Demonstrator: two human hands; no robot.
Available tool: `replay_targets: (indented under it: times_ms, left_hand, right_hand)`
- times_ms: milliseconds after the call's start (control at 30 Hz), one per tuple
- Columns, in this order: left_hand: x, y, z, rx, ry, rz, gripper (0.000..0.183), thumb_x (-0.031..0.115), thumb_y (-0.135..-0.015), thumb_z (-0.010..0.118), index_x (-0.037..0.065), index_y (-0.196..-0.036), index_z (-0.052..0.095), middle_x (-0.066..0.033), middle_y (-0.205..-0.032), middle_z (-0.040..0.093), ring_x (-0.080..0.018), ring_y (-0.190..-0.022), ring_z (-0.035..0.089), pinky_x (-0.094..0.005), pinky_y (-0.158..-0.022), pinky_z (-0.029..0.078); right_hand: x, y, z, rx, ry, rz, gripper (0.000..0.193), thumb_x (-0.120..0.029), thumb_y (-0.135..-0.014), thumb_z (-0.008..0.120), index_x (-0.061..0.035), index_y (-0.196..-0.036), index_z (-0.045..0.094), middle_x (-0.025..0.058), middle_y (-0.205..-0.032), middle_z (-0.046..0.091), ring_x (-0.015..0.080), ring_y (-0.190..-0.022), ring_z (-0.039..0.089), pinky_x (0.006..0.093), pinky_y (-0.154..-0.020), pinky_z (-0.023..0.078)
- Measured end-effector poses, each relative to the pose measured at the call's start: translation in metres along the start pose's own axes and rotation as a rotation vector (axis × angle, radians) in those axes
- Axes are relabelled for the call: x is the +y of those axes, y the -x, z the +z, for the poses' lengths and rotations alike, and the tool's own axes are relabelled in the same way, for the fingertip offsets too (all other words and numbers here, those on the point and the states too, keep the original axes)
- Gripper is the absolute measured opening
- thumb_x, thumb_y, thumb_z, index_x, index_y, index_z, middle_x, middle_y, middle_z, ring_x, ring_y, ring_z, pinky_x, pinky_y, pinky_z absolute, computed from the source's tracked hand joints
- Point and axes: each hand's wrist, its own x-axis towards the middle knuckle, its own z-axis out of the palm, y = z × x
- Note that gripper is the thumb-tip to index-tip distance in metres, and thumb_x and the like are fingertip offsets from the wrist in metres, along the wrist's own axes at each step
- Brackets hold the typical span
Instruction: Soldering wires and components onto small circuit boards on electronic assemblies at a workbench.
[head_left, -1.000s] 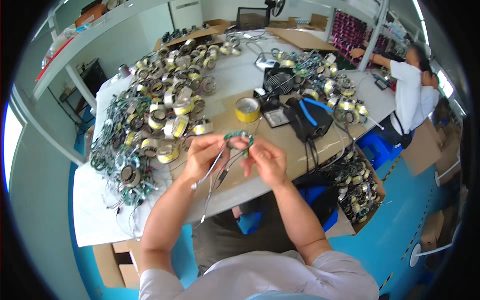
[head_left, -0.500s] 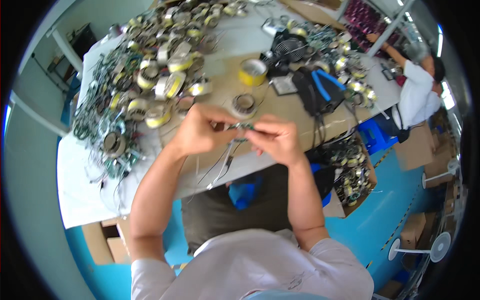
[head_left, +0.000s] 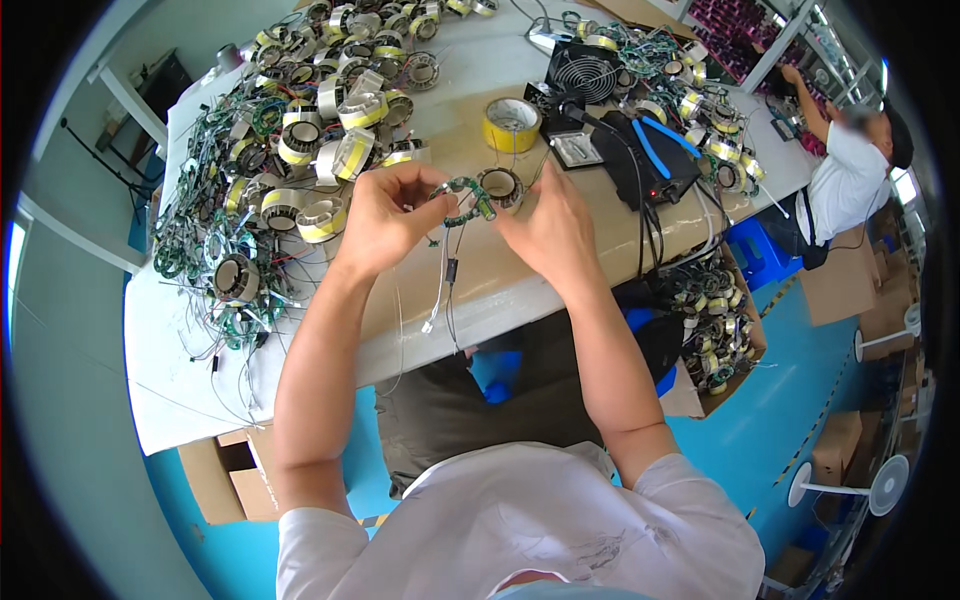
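Pinched in my left hand (head_left: 385, 220) is a green ring-shaped circuit board (head_left: 460, 203), held upright above the table with white and dark wires (head_left: 450, 270) hanging from it. My right hand (head_left: 550, 225) is just to the right of the board, thumb and fingers apart; its thumb tip is close to the board's edge, and I cannot tell whether they touch. A thin line, perhaps a wire, shows beside its fingertips. Directly behind the board, a round wound motor core (head_left: 503, 187) sits on brown cardboard. A yellow tape roll (head_left: 511, 127) stands farther back.
Piled motor cores with yellow tape (head_left: 350, 110) and tangled green boards (head_left: 225, 140) cover the left side. At right are a black fan (head_left: 583, 78), a black box with blue-handled pliers (head_left: 665, 145), and more cores. A carton of cores (head_left: 715, 330) is below; a co-worker (head_left: 850, 170) sits beyond.
My hands have moved apart; the right has opened away from the board. The ring board is now tilted up in my left hand, its full ring showing.
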Motion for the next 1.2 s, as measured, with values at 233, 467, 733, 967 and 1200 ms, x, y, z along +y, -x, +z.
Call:
replay_targets:
  times_ms: [233,467,733,967,1200]
  left_hand:
    - [-0.007,-0.001,-0.006,0.104,0.042,-0.03,0.013,0.007,-0.085,0.073,-0.001,-0.095,0.071,-0.0039,-0.078,0.072,-0.0048,-0.068,0.061,-0.0201,-0.057,0.042]
    - [-0.001,-0.004,-0.019,0.143,0.107,-0.063,0.013,0.008,-0.084,0.073,-0.001,-0.094,0.071,-0.0027,-0.076,0.07,-0.005,-0.066,0.059,-0.021,-0.057,0.04]
    - [-0.011,-0.006,0.007,0.456,-0.361,0.219,0.015,0.006,-0.081,0.074,-0.003,-0.093,0.073,-0.0057,-0.072,0.066,-0.0078,-0.056,0.056,-0.0251,-0.053,0.045]
    - [-0.022,-0.011,0.023,0.483,-0.566,0.471,0.015,0.003,-0.082,0.073,0.0,-0.097,0.074,-0.0104,-0.082,0.064,-0.0195,-0.055,0.06,-0.0314,-0.053,0.049]
    - [-0.03,-0.018,0.023,0.542,-0.61,0.531,0.021,-0.001,-0.085,0.07,-0.003,-0.106,0.073,-0.0129,-0.082,0.064,-0.0239,-0.062,0.062,-0.0339,-0.056,0.05]
  right_hand:
    - [-0.003,-0.021,0.006,-0.083,0.007,-0.051,0.093,-0.031,-0.068,0.084,0.0144,-0.137,0.041,0.0285,-0.111,0.065,0.0434,-0.108,0.06,0.0463,-0.096,0.048]
    - [0.039,-0.052,-0.036,-0.806,-0.35,-0.295,0.089,0.0,-0.064,0.075,-0.0027,-0.147,0.042,0.015,-0.129,0.062,0.0243,-0.122,0.06,0.0324,-0.103,0.047]
    - [0.037,-0.046,-0.016,-0.591,-0.849,-0.196,0.063,-0.012,-0.089,0.075,-0.0036,-0.146,0.048,0.0119,-0.135,0.061,0.0157,-0.122,0.059,0.0329,-0.104,0.046]
    - [0.016,-0.052,0.01,-0.131,-0.752,-0.277,0.023,-0.01,-0.088,0.074,-0.0009,-0.109,0.074,0.0131,-0.096,0.076,0.0162,-0.09,0.072,0.0286,-0.081,0.056]
    - [-0.017,-0.052,0.013,-0.274,-0.794,-0.234,0.018,-0.003,-0.09,0.071,0.0027,-0.107,0.073,0.011,-0.096,0.077,0.0149,-0.084,0.073,0.026,-0.074,0.057]
